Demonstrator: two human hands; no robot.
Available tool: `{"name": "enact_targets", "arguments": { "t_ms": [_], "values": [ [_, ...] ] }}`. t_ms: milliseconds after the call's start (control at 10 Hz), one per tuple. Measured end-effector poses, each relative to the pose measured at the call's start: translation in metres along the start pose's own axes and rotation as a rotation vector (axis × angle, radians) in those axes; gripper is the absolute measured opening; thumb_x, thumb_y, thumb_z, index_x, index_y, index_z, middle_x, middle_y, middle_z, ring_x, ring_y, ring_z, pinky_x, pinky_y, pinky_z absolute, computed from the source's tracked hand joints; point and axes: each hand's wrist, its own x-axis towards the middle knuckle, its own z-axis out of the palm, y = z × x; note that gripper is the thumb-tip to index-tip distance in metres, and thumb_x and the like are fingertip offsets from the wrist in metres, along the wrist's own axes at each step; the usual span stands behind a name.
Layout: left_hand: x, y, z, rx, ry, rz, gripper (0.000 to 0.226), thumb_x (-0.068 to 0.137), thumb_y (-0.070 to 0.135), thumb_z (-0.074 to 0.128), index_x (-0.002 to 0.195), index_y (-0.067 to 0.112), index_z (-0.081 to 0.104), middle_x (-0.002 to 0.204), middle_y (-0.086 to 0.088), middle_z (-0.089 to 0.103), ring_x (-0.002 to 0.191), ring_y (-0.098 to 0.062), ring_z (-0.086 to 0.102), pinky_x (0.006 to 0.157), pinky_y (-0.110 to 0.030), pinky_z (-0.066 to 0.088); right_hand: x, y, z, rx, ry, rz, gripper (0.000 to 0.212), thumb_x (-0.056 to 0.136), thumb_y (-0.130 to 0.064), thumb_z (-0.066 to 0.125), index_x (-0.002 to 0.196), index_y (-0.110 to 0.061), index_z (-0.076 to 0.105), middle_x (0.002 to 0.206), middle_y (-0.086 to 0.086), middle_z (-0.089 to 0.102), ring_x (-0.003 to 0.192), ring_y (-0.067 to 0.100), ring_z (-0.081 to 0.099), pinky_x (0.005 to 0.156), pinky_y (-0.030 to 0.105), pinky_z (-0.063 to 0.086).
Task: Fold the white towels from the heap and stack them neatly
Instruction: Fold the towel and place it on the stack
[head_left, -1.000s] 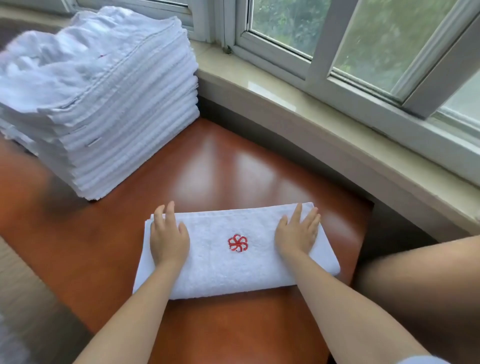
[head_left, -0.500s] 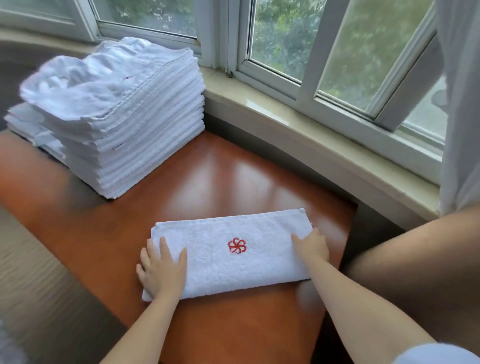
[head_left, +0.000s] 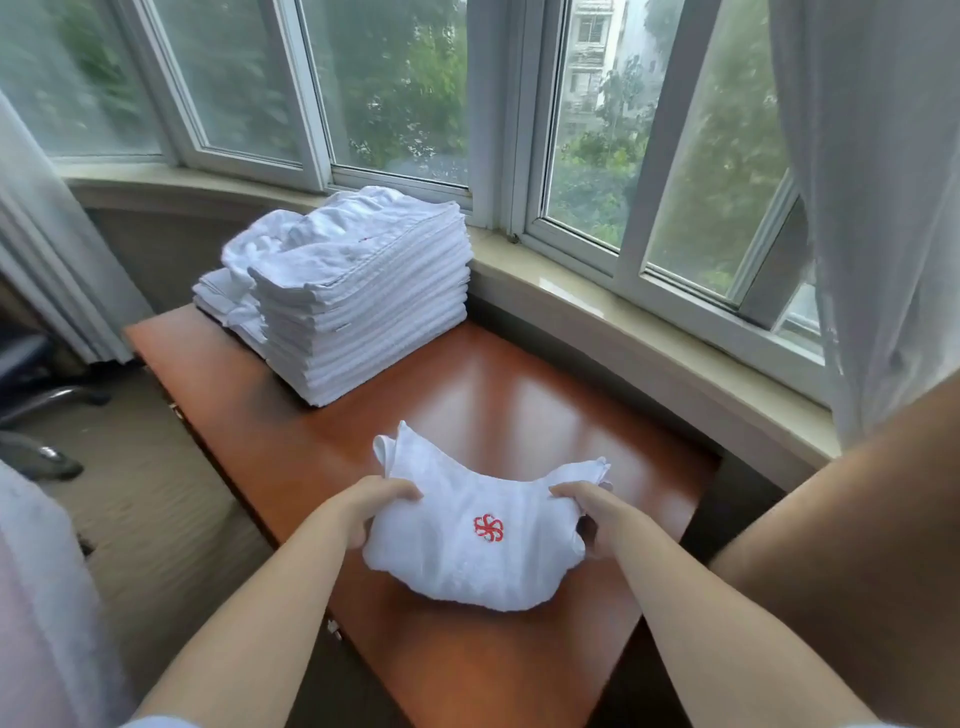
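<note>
A folded white towel (head_left: 457, 561) with a red flower emblem hangs above the near part of the reddish wooden table (head_left: 519, 405), sagging in the middle with its two ends raised. My left hand (head_left: 371, 506) grips its left end and my right hand (head_left: 587, 512) grips its right end. At the far left of the table stands a tall stack of folded white towels (head_left: 363, 322), with a rumpled towel on top and a lower pile behind it on the left.
A stone window sill (head_left: 649, 332) curves along the table's far and right sides under the windows. Sheer curtains (head_left: 872, 208) hang at right and left. An office chair base (head_left: 41, 400) stands on the carpet at left. A bare leg (head_left: 857, 519) fills the right.
Both hands went from pressing flat on the towel to gripping its ends, and the towel has come up off the table. The view has tilted up and back.
</note>
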Motion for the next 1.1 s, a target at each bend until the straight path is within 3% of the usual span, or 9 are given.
{"name": "enact_targets", "arguments": {
  "t_ms": [100, 300, 500, 600, 700, 800, 900, 1000, 1100],
  "values": [
    [-0.029, -0.004, 0.004, -0.064, 0.059, 0.077, 0.035, 0.08, 0.024, 0.068, 0.112, 0.013, 0.058, 0.105, -0.012, 0.069, 0.094, -0.031, 0.067, 0.08, -0.042, 0.056, -0.019, 0.001, 0.013, 0.041, -0.174, -0.086, 0.017, 0.086, -0.025, 0.066, 0.088, -0.01, 0.057, 0.058, 0.006, 0.068, 0.049, 0.02, 0.067, 0.044, 0.022, 0.051],
    [-0.072, -0.01, -0.027, -0.313, 0.247, 0.247, 0.025, 0.083, 0.016, 0.063, 0.107, 0.011, 0.061, 0.097, -0.015, 0.069, 0.083, -0.029, 0.068, 0.063, -0.032, 0.053, -0.058, -0.003, 0.065, 0.277, -0.333, -0.188, 0.019, 0.091, -0.026, 0.059, 0.077, -0.013, 0.058, 0.056, 0.001, 0.066, 0.055, 0.016, 0.064, 0.056, 0.024, 0.048],
    [-0.099, 0.018, -0.103, -0.558, 0.192, 0.466, 0.014, 0.087, 0.0, 0.048, 0.081, 0.008, 0.057, 0.052, -0.004, 0.053, 0.041, -0.013, 0.054, 0.041, -0.017, 0.043, -0.106, -0.052, 0.146, 0.436, -0.339, -0.305, 0.023, 0.088, -0.017, 0.063, 0.067, -0.015, 0.052, 0.047, 0.0, 0.06, 0.057, 0.018, 0.057, 0.063, 0.029, 0.047],
    [-0.105, 0.031, -0.152, -0.702, 0.108, 0.532, 0.029, 0.093, 0.003, 0.04, 0.07, 0.012, 0.054, 0.048, 0.001, 0.053, 0.041, -0.01, 0.056, 0.041, -0.013, 0.043, -0.13, -0.08, 0.198, 0.515, -0.412, -0.326, 0.023, 0.089, -0.019, 0.063, 0.069, -0.013, 0.055, 0.058, 0.002, 0.061, 0.058, 0.018, 0.058, 0.065, 0.03, 0.048],
    [-0.1, 0.049, -0.203, -0.718, 0.064, 0.584, 0.04, 0.094, 0.007, 0.041, 0.061, 0.016, 0.06, 0.058, 0.0, 0.052, 0.043, -0.009, 0.057, 0.043, -0.015, 0.044, -0.147, -0.103, 0.248, 0.528, -0.463, -0.344, 0.024, 0.09, -0.023, 0.061, 0.07, -0.01, 0.056, 0.069, 0.005, 0.058, 0.063, 0.02, 0.056, 0.064, 0.03, 0.046],
    [-0.076, 0.074, -0.252, -0.655, 0.115, 0.602, 0.019, 0.093, 0.017, 0.049, 0.075, 0.019, 0.056, 0.055, 0.016, 0.052, 0.04, -0.001, 0.056, 0.045, -0.014, 0.047, -0.155, -0.12, 0.294, 0.555, -0.498, -0.354, 0.02, 0.09, -0.024, 0.062, 0.076, -0.011, 0.056, 0.065, 0.004, 0.057, 0.062, 0.018, 0.055, 0.061, 0.026, 0.045],
    [-0.058, 0.091, -0.291, -0.533, -0.013, 0.952, 0.021, 0.096, 0.029, 0.008, 0.079, 0.04, 0.012, 0.101, 0.02, 0.013, 0.077, 0.019, 0.03, 0.069, 0.004, 0.025, -0.151, -0.141, 0.331, 0.574, -0.525, -0.332, 0.021, 0.09, -0.023, 0.062, 0.075, -0.011, 0.054, 0.059, 0.004, 0.056, 0.056, 0.017, 0.055, 0.055, 0.025, 0.047],
    [-0.037, 0.11, -0.319, -0.431, 0.084, 0.746, 0.021, 0.088, 0.021, 0.041, 0.073, 0.033, 0.048, 0.047, 0.014, 0.034, 0.055, 0.006, 0.042, 0.05, -0.006, 0.032, -0.14, -0.175, 0.367, 0.554, -0.56, -0.348, 0.022, 0.091, -0.023, 0.06, 0.074, -0.013, 0.051, 0.05, 0.001, 0.056, 0.04, 0.013, 0.057, 0.038, 0.02, 0.043],
    [-0.013, 0.143, -0.348, -0.591, -0.193, 0.603, 0.039, 0.088, 0.021, 0.048, 0.054, 0.014, 0.066, 0.049, -0.001, 0.056, 0.042, -0.013, 0.057, 0.042, -0.016, 0.043, -0.117, -0.214, 0.403, 0.537, -0.582, -0.366, 0.017, 0.091, -0.023, 0.06, 0.079, -0.015, 0.051, 0.053, 0.0, 0.057, 0.041, 0.012, 0.058, 0.036, 0.019, 0.043]
  ]
}}
